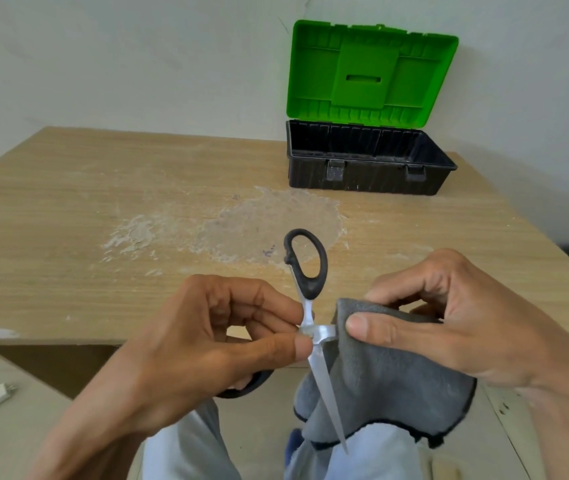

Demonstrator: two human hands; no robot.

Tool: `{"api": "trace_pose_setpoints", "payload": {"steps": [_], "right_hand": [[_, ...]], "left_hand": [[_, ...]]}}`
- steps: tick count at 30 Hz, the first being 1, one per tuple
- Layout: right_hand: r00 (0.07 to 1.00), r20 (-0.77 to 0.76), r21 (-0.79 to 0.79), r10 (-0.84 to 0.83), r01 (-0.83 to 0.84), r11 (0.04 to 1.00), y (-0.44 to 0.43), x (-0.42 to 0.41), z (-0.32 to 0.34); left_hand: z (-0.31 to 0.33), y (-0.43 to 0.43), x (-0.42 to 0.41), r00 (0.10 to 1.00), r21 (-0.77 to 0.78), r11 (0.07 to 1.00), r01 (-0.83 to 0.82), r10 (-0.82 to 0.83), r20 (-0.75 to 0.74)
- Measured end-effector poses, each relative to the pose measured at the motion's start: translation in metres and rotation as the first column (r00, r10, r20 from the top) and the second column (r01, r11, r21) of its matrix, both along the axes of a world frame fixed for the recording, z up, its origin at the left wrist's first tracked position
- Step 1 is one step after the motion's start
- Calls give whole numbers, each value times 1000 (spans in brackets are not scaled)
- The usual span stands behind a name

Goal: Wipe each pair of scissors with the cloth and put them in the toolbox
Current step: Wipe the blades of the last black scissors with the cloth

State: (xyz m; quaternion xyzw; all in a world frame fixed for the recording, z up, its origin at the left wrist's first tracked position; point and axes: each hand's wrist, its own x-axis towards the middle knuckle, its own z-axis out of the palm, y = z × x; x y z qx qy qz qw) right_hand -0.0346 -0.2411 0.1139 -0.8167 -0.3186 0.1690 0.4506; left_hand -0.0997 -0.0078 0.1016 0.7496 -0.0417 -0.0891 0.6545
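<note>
Pinching the scissors (308, 315) at their pivot between thumb and fingers, the left hand (207, 344) holds them spread open above the near edge of the desk (103, 202). One black loop (322, 261) points far, and one blade (328, 403) points down toward the person's lap. The right hand (466, 317) has its grip closed on the grey cloth (387, 382), folding it round the other blade. The toolbox (362, 183) stands far right on the desk, well apart, with its green lid (366, 74) raised.
</note>
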Motion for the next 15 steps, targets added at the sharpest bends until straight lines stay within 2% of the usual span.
{"api": "trace_pose_setpoints", "payload": {"steps": [9,12,15], "right_hand": [[999,34,-21,27,-26,999,10,-5,3],[1000,-3,-26,-16,16,1000,4,-4,4],[999,23,-45,-40,41,998,4,-7,3]], "left_hand": [[0,-3,0,998,-47,998,-52,53,29],[-2,-2,-1,997,-45,996,-74,75,21],[-2,-3,1,995,-32,995,-89,91,37]]}}
